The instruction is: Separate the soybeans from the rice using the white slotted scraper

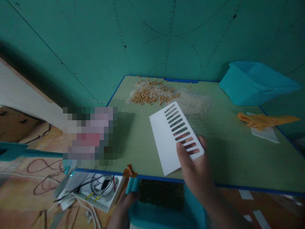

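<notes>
My right hand [194, 167] grips a white slotted plastic scraper [162, 135] by its slotted edge, thumb on top, and holds it tilted above the table [143, 146]. Below the table's front edge, my left hand [127, 202] is closed on the rim of a turquoise bin [154, 219]. Small dark grains [162, 194] fill part of that bin. Beyond the scraper lies a spread of round tan beans [152, 93] mixed with whitish grains. To its right is a patch of pale grains [196, 103].
At the table's right stand another turquoise bin [247, 82] and an orange cloth [262, 121] over a white sheet [267, 133]. A pixelated object [92, 136] is at the left edge. A white box of cables [105, 190] sits lower left. A green wall [147, 38] rises behind.
</notes>
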### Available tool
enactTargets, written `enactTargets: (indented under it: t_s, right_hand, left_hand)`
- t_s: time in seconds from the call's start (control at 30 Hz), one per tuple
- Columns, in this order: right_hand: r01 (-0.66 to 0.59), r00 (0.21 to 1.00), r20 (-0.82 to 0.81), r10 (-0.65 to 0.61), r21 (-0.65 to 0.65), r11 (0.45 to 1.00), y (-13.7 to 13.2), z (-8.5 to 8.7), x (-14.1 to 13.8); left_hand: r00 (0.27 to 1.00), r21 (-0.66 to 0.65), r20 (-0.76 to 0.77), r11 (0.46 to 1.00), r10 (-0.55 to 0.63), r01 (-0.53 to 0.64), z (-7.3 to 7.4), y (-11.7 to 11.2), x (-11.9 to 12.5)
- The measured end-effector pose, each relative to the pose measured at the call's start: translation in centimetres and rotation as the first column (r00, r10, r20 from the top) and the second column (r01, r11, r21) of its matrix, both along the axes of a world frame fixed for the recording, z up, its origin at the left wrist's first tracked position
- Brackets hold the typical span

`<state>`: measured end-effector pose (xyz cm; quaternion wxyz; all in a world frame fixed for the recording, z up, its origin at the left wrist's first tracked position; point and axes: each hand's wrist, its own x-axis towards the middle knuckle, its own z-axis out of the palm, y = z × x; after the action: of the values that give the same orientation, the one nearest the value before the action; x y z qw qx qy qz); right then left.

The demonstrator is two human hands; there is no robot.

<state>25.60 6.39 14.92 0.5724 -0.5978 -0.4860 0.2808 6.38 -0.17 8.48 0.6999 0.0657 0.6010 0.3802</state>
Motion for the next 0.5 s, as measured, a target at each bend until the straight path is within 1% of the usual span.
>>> enactTargets:
  t_s: [0.1, 0.17, 0.23, 0.3, 0.37, 0.43, 0.47, 0.5]
  right_hand:
    - [-0.003, 1.000, -0.010, 0.003, -0.010, 1.000, 0.0, 0.1, 0.0]
    - [-0.008, 1.000, -0.030, 0.008, -0.002, 1.000, 0.1, 0.2, 0.1]
    - [-0.002, 0.997, -0.082, 0.003, 0.017, 1.000, 0.4, 0.4, 0.5]
    - [0.034, 0.984, -0.177, -0.025, 0.048, 0.998, 1.1, 0.8, 1.3]
    - [0.069, 0.957, -0.285, -0.051, 0.052, 0.996, 2.0, 1.4, 2.7]
    - [0.053, 0.933, -0.357, -0.040, 0.028, 0.998, 3.0, 2.2, 4.5]
    - [0.039, 0.924, -0.382, -0.027, 0.024, 0.999, 3.5, 2.6, 5.4]
    - [0.018, 0.914, -0.406, -0.008, 0.020, 1.000, 3.9, 3.1, 6.4]
  left_hand:
    - [1.000, 0.025, -0.011, 1.000, -0.013, 0.013, -0.2, 0.4, 0.4]
    - [1.000, 0.052, 0.007, 0.998, -0.021, 0.021, -0.1, 0.7, 0.9]
    - [0.999, 0.066, 0.043, 0.998, -0.023, 0.020, 0.0, 1.1, 1.4]
    - [0.998, 0.049, 0.064, 0.999, -0.015, 0.012, -0.1, 1.3, 1.7]
    - [0.999, 0.015, 0.042, 1.000, -0.018, 0.017, -0.8, 1.7, 1.7]
    - [0.997, -0.021, -0.016, 0.997, -0.071, 0.071, -2.1, 2.1, 1.5]
    - [0.992, -0.023, -0.064, 0.994, -0.109, 0.108, -2.8, 2.3, 1.3]
    - [0.989, -0.021, -0.090, 0.993, -0.118, 0.117, -3.6, 2.5, 1.3]
